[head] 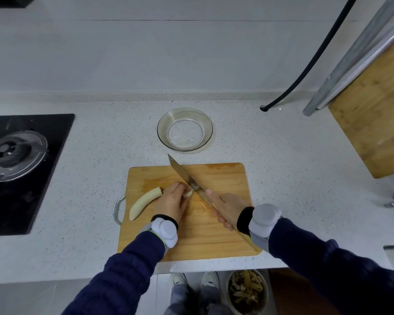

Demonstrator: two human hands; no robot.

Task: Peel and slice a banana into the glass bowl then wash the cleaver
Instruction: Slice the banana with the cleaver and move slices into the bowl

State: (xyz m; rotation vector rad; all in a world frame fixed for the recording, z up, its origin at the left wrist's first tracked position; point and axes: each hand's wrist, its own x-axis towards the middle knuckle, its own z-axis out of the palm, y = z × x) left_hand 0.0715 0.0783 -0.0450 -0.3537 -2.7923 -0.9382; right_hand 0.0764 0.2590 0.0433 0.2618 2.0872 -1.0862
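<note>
The peeled banana (146, 202) lies on the wooden cutting board (223, 178), and the left hand (172, 202) holds its right end with bent fingers while the blade of the cleaver (187, 176) sits down on that end. The right hand (228, 208) has its fingers wrapped tight round the cleaver's handle. The glass bowl (162, 130) stands on the desk (282, 167) just behind the board, with a gas stove (16, 151) off to the left.

Honestly, no readable text, brand, number or sign anywhere here; it's all too blurry or plain.
</note>
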